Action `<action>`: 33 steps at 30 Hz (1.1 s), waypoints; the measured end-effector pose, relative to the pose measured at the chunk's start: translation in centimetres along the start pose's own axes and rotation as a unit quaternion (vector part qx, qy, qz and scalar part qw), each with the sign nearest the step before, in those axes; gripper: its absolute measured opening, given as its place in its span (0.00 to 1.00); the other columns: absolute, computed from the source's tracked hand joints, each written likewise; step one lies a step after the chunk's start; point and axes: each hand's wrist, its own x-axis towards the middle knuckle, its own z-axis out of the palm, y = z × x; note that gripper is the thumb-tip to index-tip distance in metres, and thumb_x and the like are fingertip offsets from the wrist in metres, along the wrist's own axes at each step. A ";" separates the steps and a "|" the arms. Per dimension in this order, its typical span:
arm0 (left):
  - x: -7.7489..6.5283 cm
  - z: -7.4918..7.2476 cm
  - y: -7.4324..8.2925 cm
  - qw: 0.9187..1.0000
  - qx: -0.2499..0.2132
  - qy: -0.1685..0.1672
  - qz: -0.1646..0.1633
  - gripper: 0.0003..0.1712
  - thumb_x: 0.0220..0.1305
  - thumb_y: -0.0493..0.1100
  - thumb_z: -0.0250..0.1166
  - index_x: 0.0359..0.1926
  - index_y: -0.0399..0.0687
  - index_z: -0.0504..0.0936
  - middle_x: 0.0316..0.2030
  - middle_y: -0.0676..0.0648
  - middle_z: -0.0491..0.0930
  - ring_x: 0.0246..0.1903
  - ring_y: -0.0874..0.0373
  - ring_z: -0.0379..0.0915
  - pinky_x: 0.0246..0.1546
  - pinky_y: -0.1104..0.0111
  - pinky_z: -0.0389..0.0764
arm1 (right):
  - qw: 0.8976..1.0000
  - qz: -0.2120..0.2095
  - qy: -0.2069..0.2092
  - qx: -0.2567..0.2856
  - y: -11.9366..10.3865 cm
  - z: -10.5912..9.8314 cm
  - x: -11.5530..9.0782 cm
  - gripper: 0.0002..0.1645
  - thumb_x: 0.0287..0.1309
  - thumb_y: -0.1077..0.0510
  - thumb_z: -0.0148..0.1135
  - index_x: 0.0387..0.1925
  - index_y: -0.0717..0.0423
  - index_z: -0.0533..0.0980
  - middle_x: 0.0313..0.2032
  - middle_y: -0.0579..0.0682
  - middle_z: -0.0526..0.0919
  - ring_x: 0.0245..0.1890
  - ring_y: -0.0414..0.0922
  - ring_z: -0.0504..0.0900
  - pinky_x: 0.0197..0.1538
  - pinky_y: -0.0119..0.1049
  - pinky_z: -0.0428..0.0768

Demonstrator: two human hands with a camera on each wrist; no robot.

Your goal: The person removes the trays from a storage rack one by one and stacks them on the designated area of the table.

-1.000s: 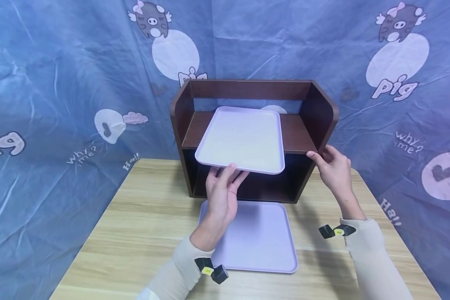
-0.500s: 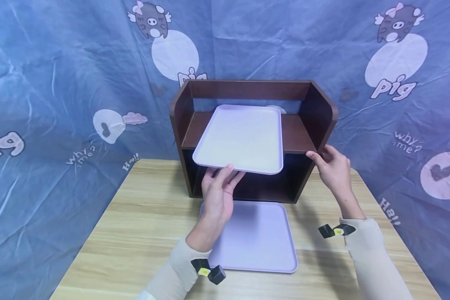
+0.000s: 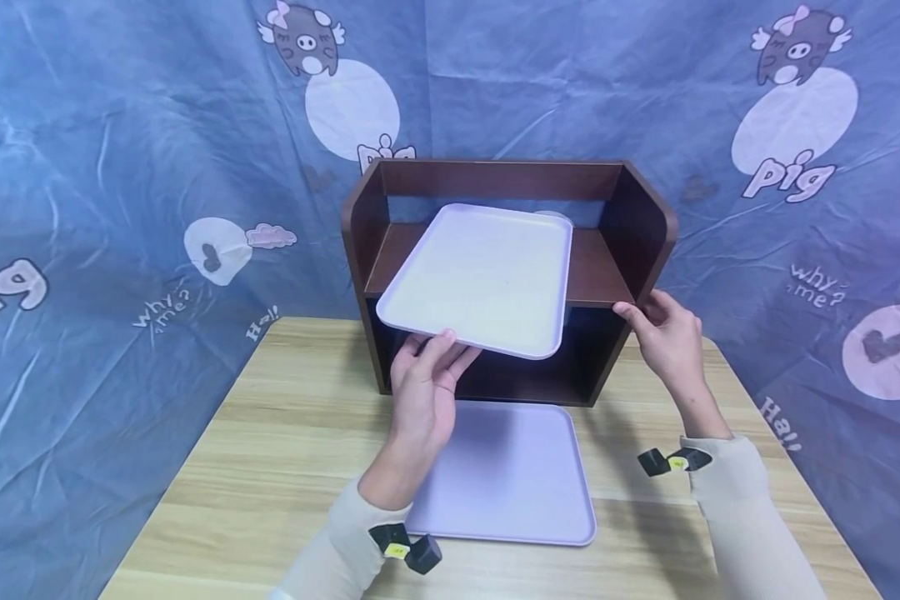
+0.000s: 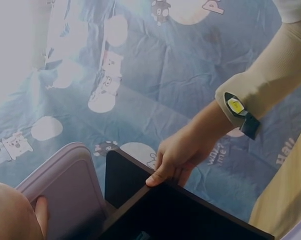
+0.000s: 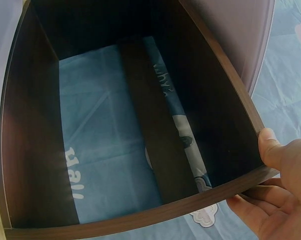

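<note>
My left hand (image 3: 423, 400) grips a pale lavender tray (image 3: 483, 279) by its near edge, thumb over the rim and fingers underneath. The tray hangs in front of the dark brown shelf unit (image 3: 502, 177), overlapping its middle board in the head view, turned a little askew. In the left wrist view the tray (image 4: 73, 195) appears at the lower left. My right hand (image 3: 667, 342) holds the unit's right side panel where the middle board meets it. The right wrist view shows that hand (image 5: 283, 187) pinching the panel's edge between thumb and fingers.
A second lavender tray (image 3: 510, 492) lies flat on the wooden table (image 3: 270, 467), just in front of the shelf unit. Blue cloth (image 3: 120, 208) printed with pigs hangs behind and along both sides. The unit's lower compartment (image 3: 525, 379) is partly hidden by the raised tray.
My left hand has shifted slightly left. The raised tray has turned, its far edge moving right and its near right corner coming toward me. My right hand stays at the panel.
</note>
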 end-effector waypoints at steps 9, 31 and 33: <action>-0.3 0.0 1.0 1.000 0.012 -0.001 -0.006 0.10 0.69 0.28 0.59 0.48 0.40 0.76 0.39 0.45 0.88 0.41 0.53 0.91 0.52 0.55 0.92 | 1.000 0.003 0.000 0.011 -0.1 -0.2 -0.1 0.28 0.66 0.44 0.74 0.58 0.60 0.84 0.48 0.63 0.90 0.42 0.15 0.77 0.46 0.21 0.70; -0.1 -0.6 3.2 0.999 0.027 0.011 -0.015 0.03 0.69 0.32 0.61 0.38 0.41 0.81 0.35 0.47 0.89 0.37 0.54 0.90 0.45 0.61 0.94 | 1.000 -0.001 -0.006 0.015 -0.2 -0.3 0.0 0.30 0.66 0.44 0.74 0.59 0.60 0.83 0.50 0.63 0.90 0.39 0.11 0.72 0.45 0.19 0.69; 0.0 -0.7 3.4 0.999 0.028 0.011 -0.014 0.03 0.68 0.33 0.62 0.35 0.42 0.81 0.34 0.47 0.89 0.36 0.54 0.90 0.45 0.61 0.94 | 1.000 -0.001 -0.008 0.017 -0.2 -0.4 -0.1 0.30 0.66 0.44 0.74 0.60 0.60 0.83 0.50 0.64 0.90 0.37 0.09 0.69 0.45 0.18 0.69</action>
